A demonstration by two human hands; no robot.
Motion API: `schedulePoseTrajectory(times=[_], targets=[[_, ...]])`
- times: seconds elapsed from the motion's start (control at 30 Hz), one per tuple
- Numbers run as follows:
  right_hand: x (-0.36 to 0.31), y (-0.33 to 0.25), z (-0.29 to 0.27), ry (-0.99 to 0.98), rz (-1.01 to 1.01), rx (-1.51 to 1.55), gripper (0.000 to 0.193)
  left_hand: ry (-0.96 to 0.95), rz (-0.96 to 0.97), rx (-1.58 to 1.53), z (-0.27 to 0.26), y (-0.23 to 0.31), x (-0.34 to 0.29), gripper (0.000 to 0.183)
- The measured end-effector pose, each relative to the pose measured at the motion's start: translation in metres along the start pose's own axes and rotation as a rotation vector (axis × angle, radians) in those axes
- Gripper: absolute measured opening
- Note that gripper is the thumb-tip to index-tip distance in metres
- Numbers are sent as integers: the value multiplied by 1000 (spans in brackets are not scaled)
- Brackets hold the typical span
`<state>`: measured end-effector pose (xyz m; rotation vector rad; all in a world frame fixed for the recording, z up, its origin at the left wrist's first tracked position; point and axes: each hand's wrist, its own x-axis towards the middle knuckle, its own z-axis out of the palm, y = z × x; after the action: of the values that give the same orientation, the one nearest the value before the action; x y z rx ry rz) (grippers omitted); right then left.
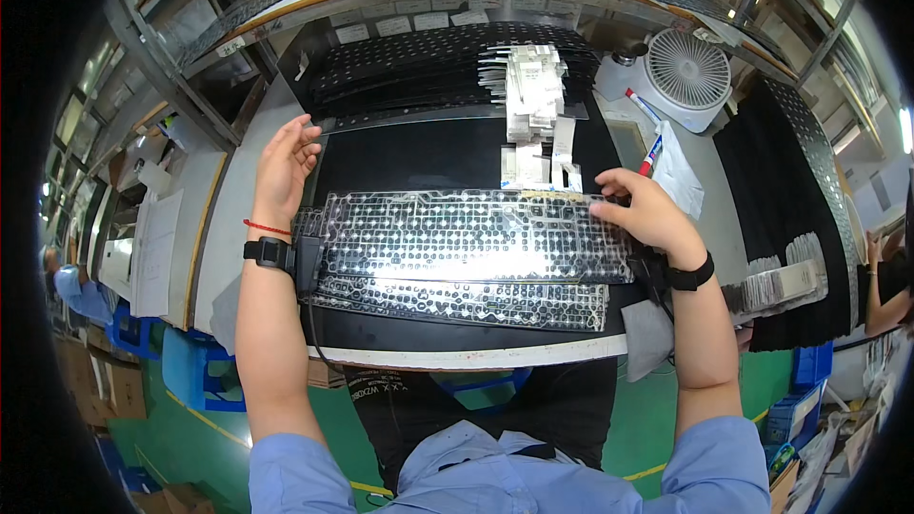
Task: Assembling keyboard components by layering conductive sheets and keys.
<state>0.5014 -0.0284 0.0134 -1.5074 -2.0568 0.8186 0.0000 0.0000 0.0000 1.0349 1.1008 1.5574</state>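
A clear keyboard membrane sheet [466, 240], printed with rows of small key-shaped marks, lies across the black work mat. Beneath its near edge, further similar sheets [476, 306] stick out at a slight angle. My left hand [288, 167] is raised at the left, above the sheet's far left corner, fingers extended and holding nothing. At the far right corner my right hand [652, 211] hovers with thumb and fingers apart, the thumb over or touching the sheet; contact is hard to tell. Just beyond the sheet stands a stack of white paper labels [535, 100].
Black perforated sheets [409, 71] are piled at the back, with more black sheets [785, 181] on the right. A white fan [687, 76], red-and-blue markers [651, 154] and a white bag [678, 171] sit right of the mat. Another bundle of labels [785, 278] lies at the right.
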Motion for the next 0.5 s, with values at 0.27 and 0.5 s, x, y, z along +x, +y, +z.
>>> schedulePoseTrajectory(times=[0.27, 0.5], targets=[[-1, 1, -8, -90, 23, 80, 25, -67, -40, 67, 7, -2, -4, 30], [4, 3, -7, 122, -86, 27, 11, -57, -153, 183, 23, 1, -11, 32]])
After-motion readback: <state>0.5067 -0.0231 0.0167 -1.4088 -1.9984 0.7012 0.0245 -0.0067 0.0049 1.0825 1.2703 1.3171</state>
